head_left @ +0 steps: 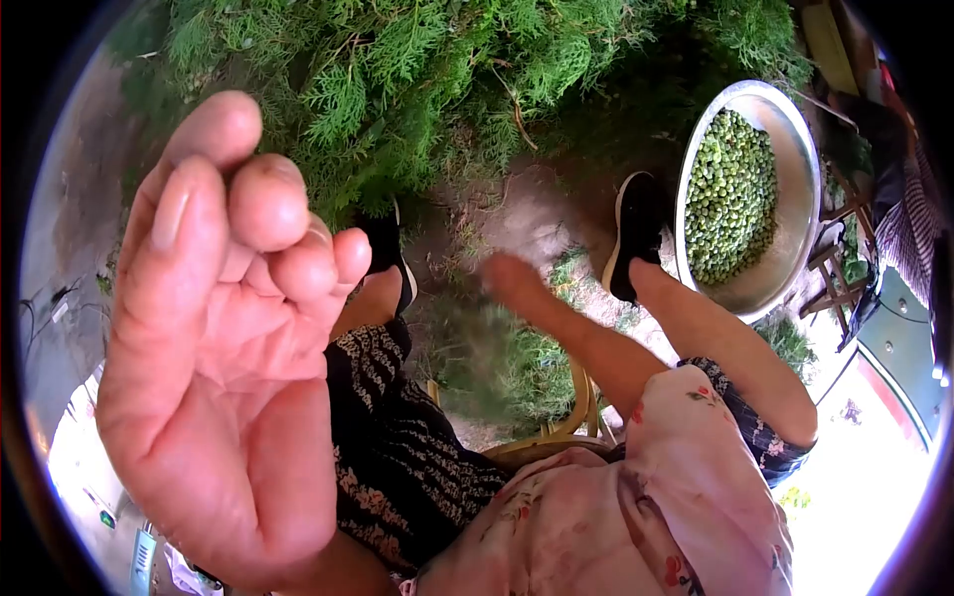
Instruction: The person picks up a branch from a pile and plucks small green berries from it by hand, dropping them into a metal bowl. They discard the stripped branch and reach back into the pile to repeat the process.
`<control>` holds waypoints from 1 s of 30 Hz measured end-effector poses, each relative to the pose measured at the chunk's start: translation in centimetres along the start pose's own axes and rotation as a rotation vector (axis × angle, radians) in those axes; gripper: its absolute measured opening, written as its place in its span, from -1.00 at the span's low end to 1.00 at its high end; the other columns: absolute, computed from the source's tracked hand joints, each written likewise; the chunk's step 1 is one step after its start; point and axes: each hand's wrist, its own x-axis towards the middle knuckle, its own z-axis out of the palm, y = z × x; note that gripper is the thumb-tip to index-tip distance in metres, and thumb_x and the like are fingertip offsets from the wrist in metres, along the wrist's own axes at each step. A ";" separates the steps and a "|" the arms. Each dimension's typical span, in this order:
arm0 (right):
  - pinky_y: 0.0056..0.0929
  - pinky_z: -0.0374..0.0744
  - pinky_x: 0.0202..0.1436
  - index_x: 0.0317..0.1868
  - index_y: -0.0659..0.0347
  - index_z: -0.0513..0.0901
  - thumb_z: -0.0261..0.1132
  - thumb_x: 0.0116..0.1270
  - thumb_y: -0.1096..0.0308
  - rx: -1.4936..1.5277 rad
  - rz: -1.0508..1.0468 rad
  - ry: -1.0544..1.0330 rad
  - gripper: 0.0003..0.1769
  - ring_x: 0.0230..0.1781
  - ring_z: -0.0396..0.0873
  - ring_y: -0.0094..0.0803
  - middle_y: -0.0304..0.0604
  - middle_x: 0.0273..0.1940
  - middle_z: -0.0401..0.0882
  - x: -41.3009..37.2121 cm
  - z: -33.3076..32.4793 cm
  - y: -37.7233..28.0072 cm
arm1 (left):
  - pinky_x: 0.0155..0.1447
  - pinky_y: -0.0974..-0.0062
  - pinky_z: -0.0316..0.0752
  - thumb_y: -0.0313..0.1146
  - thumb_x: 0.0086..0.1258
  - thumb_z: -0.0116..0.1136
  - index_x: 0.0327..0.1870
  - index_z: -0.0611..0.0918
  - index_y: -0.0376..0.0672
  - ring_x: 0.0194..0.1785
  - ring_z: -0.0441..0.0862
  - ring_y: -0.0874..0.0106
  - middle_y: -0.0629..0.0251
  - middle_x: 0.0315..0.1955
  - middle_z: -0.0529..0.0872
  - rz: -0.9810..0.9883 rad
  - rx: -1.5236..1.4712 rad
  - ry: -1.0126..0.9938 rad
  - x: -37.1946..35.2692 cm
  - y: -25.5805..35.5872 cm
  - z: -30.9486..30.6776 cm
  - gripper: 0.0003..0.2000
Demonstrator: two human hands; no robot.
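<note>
My left hand [229, 338] is raised close to the camera, palm toward me. Its fingers are loosely curled, the thumb lies beside the index finger, and the bare palm shows nothing in it. Lower down, my right hand [512, 281] hangs between my knees above the ground. It is smeared by motion, so its fingers and anything in them cannot be made out. Green conifer branches [407, 89] with flat, scaly sprays are heaped ahead of both hands. On the right, a wide metal basin [801, 189] holds many small, round green pieces [730, 199], like seed cones.
My black shoes [636, 223] are planted on dirt ground [527, 214] strewn with green bits. Under me is part of a yellowish chair frame [581, 397]. Wooden folding legs [835, 283] and striped cloth [906, 238] are at the far right.
</note>
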 end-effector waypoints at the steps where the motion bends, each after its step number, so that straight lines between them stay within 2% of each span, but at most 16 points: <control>1: -0.15 0.50 -0.17 -0.35 0.16 0.58 0.11 0.12 0.35 0.027 -0.062 0.260 -0.86 -0.18 0.51 -0.04 0.03 -0.31 0.53 2.2 -1.2 1.2 | -0.04 0.53 0.41 -0.37 0.45 -0.08 0.07 0.39 -0.22 -0.35 0.35 0.59 0.44 -0.33 0.45 0.018 -0.007 0.004 0.0 0.1 -0.3 -0.76; 3: -0.14 0.51 -0.14 -0.39 0.22 0.54 0.11 0.17 0.38 -0.099 -0.035 0.268 -0.89 -0.17 0.52 -0.08 0.07 -0.31 0.53 4.5 -8.0 -0.4 | -0.04 0.51 0.40 -0.37 0.46 -0.10 0.07 0.37 -0.21 -0.35 0.35 0.59 0.44 -0.36 0.43 0.015 -0.038 -0.024 0.0 0.0 -0.7 -0.76; 4: -0.17 0.51 -0.13 -0.34 0.20 0.57 0.11 0.18 0.37 -0.019 -0.023 0.345 -0.87 -0.20 0.53 -0.09 0.05 -0.32 0.53 5.9 -10.0 -1.0 | -0.03 0.50 0.40 -0.38 0.46 -0.11 0.08 0.36 -0.21 -0.35 0.35 0.59 0.44 -0.37 0.42 0.014 -0.053 -0.038 0.0 0.0 -0.9 -0.76; 5: -0.19 0.51 -0.11 -0.29 0.17 0.59 0.11 0.20 0.37 0.063 -0.010 0.423 -0.85 -0.24 0.53 -0.10 0.04 -0.33 0.54 7.4 -11.3 -1.7 | -0.03 0.49 0.39 -0.38 0.46 -0.12 0.08 0.35 -0.20 -0.35 0.34 0.58 0.44 -0.38 0.41 0.006 -0.064 -0.056 0.0 0.0 -1.1 -0.76; 8: -0.29 0.51 -0.09 -0.17 0.12 0.63 0.13 0.20 0.36 -0.025 0.143 0.352 -0.78 -0.14 0.48 -0.13 0.02 -0.21 0.53 12.0 -13.3 -5.0 | -0.04 0.47 0.37 -0.37 0.47 -0.14 0.05 0.33 -0.18 -0.37 0.33 0.57 0.44 -0.40 0.38 0.036 -0.103 -0.039 -0.3 -0.3 -0.4 -0.79; 11: -0.31 0.50 0.00 0.00 0.10 0.59 0.19 0.17 0.34 -0.361 0.138 0.115 -0.65 0.04 0.36 -0.15 0.00 -0.03 0.45 12.3 -12.8 -8.8 | -0.04 0.46 0.37 -0.36 0.48 -0.15 0.02 0.32 -0.16 -0.37 0.32 0.57 0.43 -0.40 0.38 0.061 -0.178 -0.021 -0.3 -0.6 -0.1 -0.82; 12: -0.21 0.45 0.10 0.01 0.14 0.58 0.23 0.14 0.34 -0.543 0.055 -0.069 -0.63 0.12 0.23 -0.14 -0.01 0.10 0.33 11.0 -13.1 -9.9 | -0.04 0.45 0.37 -0.35 0.48 -0.15 0.01 0.32 -0.16 -0.37 0.32 0.57 0.43 -0.41 0.38 0.051 -0.198 -0.010 -0.2 -0.5 -0.2 -0.82; 13: -0.05 0.37 0.17 -0.02 0.11 0.59 0.28 0.08 0.31 -0.558 0.000 -0.020 -0.61 0.18 0.21 -0.12 -0.07 0.14 0.30 11.3 -10.8 -9.8 | -0.04 0.45 0.37 -0.36 0.48 -0.14 0.01 0.32 -0.15 -0.37 0.32 0.57 0.44 -0.41 0.37 0.024 -0.166 -0.003 -0.2 0.0 -0.1 -0.82; 15: 0.05 0.31 0.20 -0.09 0.10 0.63 0.29 0.03 0.28 -0.616 -0.332 0.433 -0.63 0.27 0.12 -0.07 -0.11 0.18 0.29 9.4 -4.8 -7.2 | -0.05 0.45 0.37 -0.36 0.47 -0.13 0.01 0.32 -0.15 -0.38 0.31 0.58 0.44 -0.41 0.37 -0.038 -0.103 0.020 -0.3 0.8 0.1 -0.82; 17: 0.16 0.24 0.23 -0.08 0.08 0.63 0.28 0.00 0.28 -0.532 -0.436 0.319 -0.61 0.33 0.05 -0.02 -0.10 0.18 0.32 6.0 -1.8 -5.8 | -0.05 0.45 0.37 -0.36 0.47 -0.13 0.01 0.32 -0.15 -0.38 0.30 0.58 0.44 -0.42 0.36 -0.027 -0.113 0.032 -0.3 0.9 -0.4 -0.82; 19: 0.19 0.36 0.12 -0.11 0.08 0.63 0.24 0.01 0.33 -0.506 -0.567 0.282 -0.64 0.30 0.08 -0.03 -0.10 0.10 0.37 2.7 2.2 -2.3 | -0.06 0.45 0.38 -0.36 0.47 -0.13 0.00 0.33 -0.16 -0.39 0.28 0.58 0.45 -0.43 0.35 -0.013 -0.117 0.040 -0.2 1.0 -0.8 -0.83; 21: -0.01 0.52 -0.08 -0.21 0.13 0.63 0.19 0.02 0.37 -0.536 -0.405 -0.138 -0.73 0.14 0.31 -0.09 -0.08 -0.05 0.46 -0.6 2.3 -0.8 | -0.06 0.45 0.38 -0.37 0.47 -0.13 0.00 0.32 -0.16 -0.39 0.29 0.58 0.44 -0.43 0.35 0.003 -0.115 0.022 -0.4 0.8 -0.8 -0.83; 24: -0.18 0.58 -0.22 -0.32 0.19 0.60 0.15 0.04 0.41 -0.252 -0.219 -0.026 -0.82 -0.11 0.49 -0.13 -0.06 -0.22 0.50 0.4 -1.3 -0.2 | -0.05 0.44 0.40 -0.38 0.46 -0.12 0.00 0.33 -0.17 -0.39 0.29 0.58 0.44 -0.42 0.36 -0.022 -0.094 0.026 -0.8 0.8 -0.4 -0.82; 26: -0.22 0.58 -0.16 -0.36 0.26 0.55 0.14 0.03 0.50 -0.222 -0.311 0.436 -0.88 -0.26 0.56 -0.12 -0.02 -0.30 0.51 2.5 -5.7 -1.4 | -0.04 0.43 0.41 -0.38 0.45 -0.10 0.00 0.33 -0.17 -0.39 0.30 0.57 0.43 -0.42 0.37 -0.032 -0.093 0.038 -0.8 0.9 -0.1 -0.82; 28: -0.22 0.58 -0.11 -0.23 0.27 0.55 0.15 -0.02 0.57 -0.081 -0.240 0.571 -0.73 -0.14 0.52 -0.08 0.01 -0.18 0.49 6.8 -7.5 -1.7 | -0.04 0.42 0.42 -0.38 0.44 -0.08 -0.01 0.34 -0.17 -0.39 0.32 0.57 0.42 -0.42 0.39 -0.038 -0.097 0.049 -0.7 0.9 0.1 -0.81; 30: -0.22 0.57 -0.03 -0.08 0.24 0.53 0.17 -0.08 0.62 -0.251 -0.255 0.554 -0.56 0.05 0.41 0.01 0.07 0.00 0.39 8.4 -9.8 -3.1 | -0.06 0.41 0.45 -0.37 0.42 -0.05 -0.02 0.37 -0.19 -0.39 0.36 0.56 0.42 -0.44 0.42 -0.036 -0.086 0.083 -0.7 0.8 0.5 -0.81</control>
